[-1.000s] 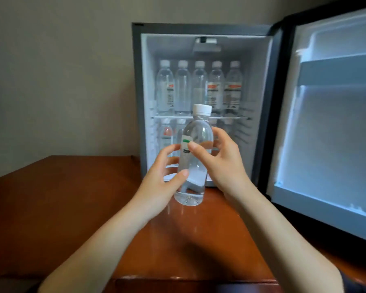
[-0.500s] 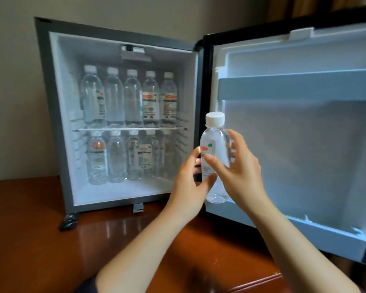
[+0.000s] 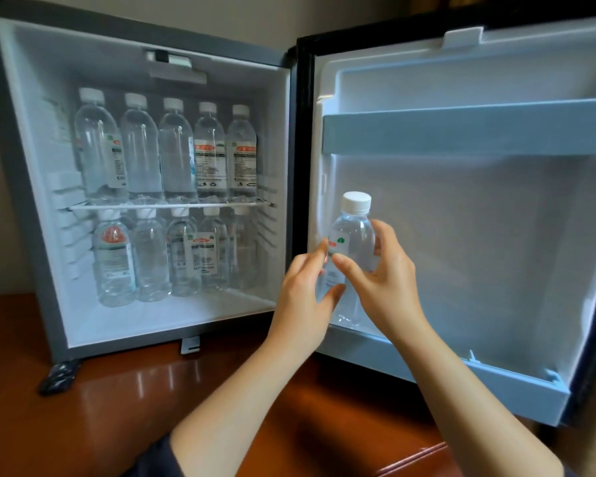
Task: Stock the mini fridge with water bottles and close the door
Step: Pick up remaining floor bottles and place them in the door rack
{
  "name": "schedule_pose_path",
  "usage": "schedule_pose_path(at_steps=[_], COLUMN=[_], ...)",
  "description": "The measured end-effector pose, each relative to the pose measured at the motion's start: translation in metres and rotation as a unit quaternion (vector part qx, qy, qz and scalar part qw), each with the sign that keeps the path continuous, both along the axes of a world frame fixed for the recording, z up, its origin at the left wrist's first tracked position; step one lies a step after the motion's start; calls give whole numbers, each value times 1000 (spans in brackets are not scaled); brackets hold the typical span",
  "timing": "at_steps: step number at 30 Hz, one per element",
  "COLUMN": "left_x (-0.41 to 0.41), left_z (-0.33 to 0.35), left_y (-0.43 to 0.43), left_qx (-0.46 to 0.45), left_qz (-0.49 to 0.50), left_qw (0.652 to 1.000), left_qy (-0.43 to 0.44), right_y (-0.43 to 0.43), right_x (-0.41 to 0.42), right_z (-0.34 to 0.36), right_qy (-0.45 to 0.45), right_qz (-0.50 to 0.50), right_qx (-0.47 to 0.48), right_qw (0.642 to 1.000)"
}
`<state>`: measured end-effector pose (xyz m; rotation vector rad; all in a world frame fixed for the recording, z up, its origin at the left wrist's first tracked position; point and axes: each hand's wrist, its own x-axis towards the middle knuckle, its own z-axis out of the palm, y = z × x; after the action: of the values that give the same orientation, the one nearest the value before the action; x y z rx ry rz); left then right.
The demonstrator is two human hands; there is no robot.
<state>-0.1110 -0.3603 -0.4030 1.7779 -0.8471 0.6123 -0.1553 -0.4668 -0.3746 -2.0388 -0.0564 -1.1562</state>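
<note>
ten bottles (image 3: 209, 156) in the fridge (image 3: 31, 201): five on the shelf (image 3: 169, 205), five below. one bottle (image 3: 356, 232) low at the door (image 3: 461, 235), in the grip of left hand (image 3: 303, 294) and right hand (image 3: 382, 280).

Worn on the head, looking forward and somewhat down through a wide-angle lens. Set close to the open mini fridge (image 3: 172, 315), near enough to fill almost the whole width with cabinet and door (image 3: 479, 235). Faces the cabinet's inside nearly square-on at left, the swung-out door's inner side at right. Catches the wooden top (image 3: 117, 407) along the bottom, with both forearms rising from the lower edge to left hand (image 3: 301, 297), right hand (image 3: 382, 287) and water bottle (image 3: 355, 232) just right of centre.
</note>
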Motion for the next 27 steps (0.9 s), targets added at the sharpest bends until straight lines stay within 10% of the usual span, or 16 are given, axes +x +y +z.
schedule_pose_path(at_steps=[19,27], left_x=[0,-17], left_z=[-17,-15], left_y=[38,126], left_qx=[73,191], left_qz=[31,42], left_qw=[997,976], left_qy=[-16,97], right_y=[7,72], right_x=[4,1], right_z=[-33,-43], right_qy=[-35,16], right_qz=[-90,50], right_qx=[-1,-85], right_qw=[995,995])
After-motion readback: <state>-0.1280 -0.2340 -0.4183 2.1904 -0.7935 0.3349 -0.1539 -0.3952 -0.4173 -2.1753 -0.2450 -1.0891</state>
